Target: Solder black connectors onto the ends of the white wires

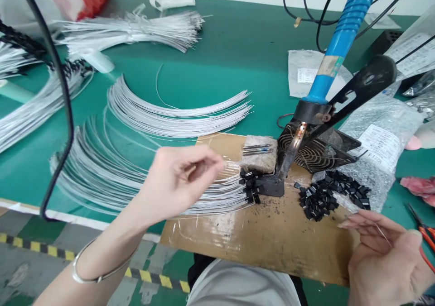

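Right hand (pixel 384 260) half-curled on thin strand (pixel 383 235), left hand (pixel 183 177) pinched, contents unclear; black-tipped wires (pixel 226 195) on board (pixel 251 245) look done, bare-ended wires (pixel 176 116) and loose connectors (pixel 317 202) left.

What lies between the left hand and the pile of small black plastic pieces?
In the head view: thin white wires with black tips, then a flat black base and brown cardboard.

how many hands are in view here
2. The left hand is above the lower bunch of white wires; the right hand is near the loose black pieces, holding a thin strand. No others show.
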A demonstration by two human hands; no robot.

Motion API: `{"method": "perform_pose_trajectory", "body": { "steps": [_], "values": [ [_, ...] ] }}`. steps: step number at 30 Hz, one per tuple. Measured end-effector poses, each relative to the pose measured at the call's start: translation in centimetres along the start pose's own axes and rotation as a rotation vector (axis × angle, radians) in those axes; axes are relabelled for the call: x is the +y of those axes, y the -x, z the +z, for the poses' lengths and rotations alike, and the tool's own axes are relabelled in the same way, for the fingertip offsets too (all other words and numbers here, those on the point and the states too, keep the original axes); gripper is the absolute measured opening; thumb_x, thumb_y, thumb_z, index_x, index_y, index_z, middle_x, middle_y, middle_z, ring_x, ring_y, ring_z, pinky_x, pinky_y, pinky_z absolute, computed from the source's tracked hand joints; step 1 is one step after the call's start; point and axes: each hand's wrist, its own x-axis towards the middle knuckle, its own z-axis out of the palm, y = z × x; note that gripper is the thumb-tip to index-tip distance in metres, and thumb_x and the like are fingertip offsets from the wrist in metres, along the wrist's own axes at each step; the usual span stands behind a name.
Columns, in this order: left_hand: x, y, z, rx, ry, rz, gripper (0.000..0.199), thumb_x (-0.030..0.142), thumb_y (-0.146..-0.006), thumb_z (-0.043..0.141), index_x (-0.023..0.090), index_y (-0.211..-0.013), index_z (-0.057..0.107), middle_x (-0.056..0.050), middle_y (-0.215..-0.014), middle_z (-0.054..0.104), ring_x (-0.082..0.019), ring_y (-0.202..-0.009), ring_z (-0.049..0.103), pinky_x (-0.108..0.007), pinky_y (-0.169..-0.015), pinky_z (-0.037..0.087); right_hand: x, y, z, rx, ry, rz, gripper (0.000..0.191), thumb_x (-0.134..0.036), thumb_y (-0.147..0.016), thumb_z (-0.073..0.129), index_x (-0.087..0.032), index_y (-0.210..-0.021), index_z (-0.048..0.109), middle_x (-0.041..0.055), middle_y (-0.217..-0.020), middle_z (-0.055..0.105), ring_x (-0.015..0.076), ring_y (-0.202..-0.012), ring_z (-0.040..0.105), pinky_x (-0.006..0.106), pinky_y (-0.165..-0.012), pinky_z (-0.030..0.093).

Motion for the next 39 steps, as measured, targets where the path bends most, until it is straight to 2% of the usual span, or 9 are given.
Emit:
{"method": "perform_pose_trajectory", "body": {
  "steps": [3, 10, 14, 18, 24, 27, 32, 35, 39],
  "values": [
    [0.0, 0.2, 0.0, -0.408, 0.207, -0.151, 0.023, 0.030, -0.091, 0.068, 0.022, -0.070, 0.075, 0.002, -0.054, 0.062, -0.012, -0.048, 0.044, -0.025, -0.044, 0.033, -0.8, 1.6, 0.3, -0.084, 0.007, 0.053, 0.045, -0.056, -0.093, 0.075, -0.016, -0.074, 0.076, 0.0058, -0.075, 0.074, 0.0189, -0.057, 0.065, 0.034, -0.051, 0.052],
    [0.0, 1.8, 2.2, -0.274, 0.224, -0.200, 0.021, 0.027, -0.091, 0.069, 0.021, -0.071, 0.072, 0.003, -0.056, 0.060, -0.011, -0.050, 0.045, -0.024, -0.046, 0.034, -3.8, 5.6, 2.1, -0.482, 0.183, 0.102, 0.035, -0.045, -0.099, 0.073, -0.018, -0.079, 0.080, 0.0020, -0.067, 0.069, 0.0142, -0.056, 0.062, 0.026, -0.053, 0.049],
    [0.7, 2.5, 2.4, -0.330, 0.248, -0.166, 0.021, 0.023, -0.094, 0.066, 0.021, -0.073, 0.072, 0.004, -0.058, 0.059, -0.010, -0.050, 0.043, -0.023, -0.046, 0.032, -5.3, 6.8, 4.3, -0.732, 0.121, 0.177, 0.030, -0.044, -0.103, 0.067, -0.022, -0.089, 0.079, 0.0004, -0.074, 0.067, 0.0125, -0.057, 0.059, 0.024, -0.051, 0.046],
    [1.2, 3.5, 2.6, -0.441, 0.309, -0.199, 0.022, 0.019, -0.095, 0.062, 0.020, -0.075, 0.070, 0.004, -0.060, 0.057, -0.009, -0.050, 0.039, -0.023, -0.044, 0.029, -5.8, 7.2, 5.6, -0.931, 0.094, 0.099, 0.027, -0.037, -0.104, 0.066, -0.022, -0.083, 0.072, -0.0017, -0.070, 0.061, 0.0117, -0.056, 0.054, 0.023, -0.051, 0.042],
    [2.0, 6.0, 2.3, -0.389, 0.112, -0.043, 0.013, 0.020, -0.097, 0.067, 0.018, -0.086, 0.073, 0.004, -0.060, 0.059, -0.012, -0.052, 0.048, -0.027, -0.050, 0.036, -5.3, 8.4, 5.1, -0.967, 0.022, -0.109, 0.024, -0.017, -0.103, 0.061, -0.022, -0.079, 0.061, -0.0009, -0.070, 0.055, 0.0139, -0.061, 0.051, 0.027, -0.055, 0.038],
    [1.4, 7.2, 1.6, -0.252, -0.072, 0.051, 0.014, 0.019, -0.101, 0.063, 0.018, -0.090, 0.071, 0.003, -0.061, 0.060, -0.014, -0.053, 0.052, -0.029, -0.052, 0.038, -4.8, 8.9, 4.7, -0.991, -0.042, -0.171, 0.021, -0.013, -0.102, 0.060, -0.024, -0.084, 0.063, -0.0001, -0.070, 0.055, 0.0159, -0.063, 0.050, 0.029, -0.057, 0.038],
    [-2.9, 6.9, 0.2, 0.075, -0.372, -0.064, 0.006, 0.022, -0.102, 0.066, 0.018, -0.102, 0.071, -0.002, -0.085, 0.068, -0.015, -0.062, 0.062, -0.029, -0.061, 0.051, -4.4, 9.1, 4.7, -1.003, -0.044, -0.195, 0.021, -0.010, -0.101, 0.059, -0.024, -0.087, 0.062, 0.0003, -0.070, 0.054, 0.0164, -0.064, 0.050, 0.030, -0.058, 0.038],
    [-5.5, 5.6, -0.3, 0.010, -0.487, -0.068, 0.017, 0.027, -0.102, 0.066, 0.016, -0.110, 0.075, -0.007, -0.097, 0.068, -0.018, -0.069, 0.068, -0.033, -0.065, 0.054, -4.2, 9.1, 4.7, -1.023, -0.047, -0.212, 0.020, -0.009, -0.100, 0.060, -0.024, -0.087, 0.063, 0.0000, -0.070, 0.053, 0.0162, -0.064, 0.049, 0.030, -0.057, 0.038],
    [-6.8, 3.5, -0.1, -0.141, -0.470, 0.002, 0.018, 0.020, -0.100, 0.061, 0.018, -0.095, 0.078, -0.008, -0.096, 0.069, -0.021, -0.077, 0.070, -0.033, -0.069, 0.055, -4.1, 9.2, 4.8, -1.020, -0.040, -0.241, 0.019, -0.009, -0.099, 0.060, -0.023, -0.086, 0.063, -0.0003, -0.069, 0.054, 0.0155, -0.062, 0.048, 0.029, -0.056, 0.038]
  ]
}}
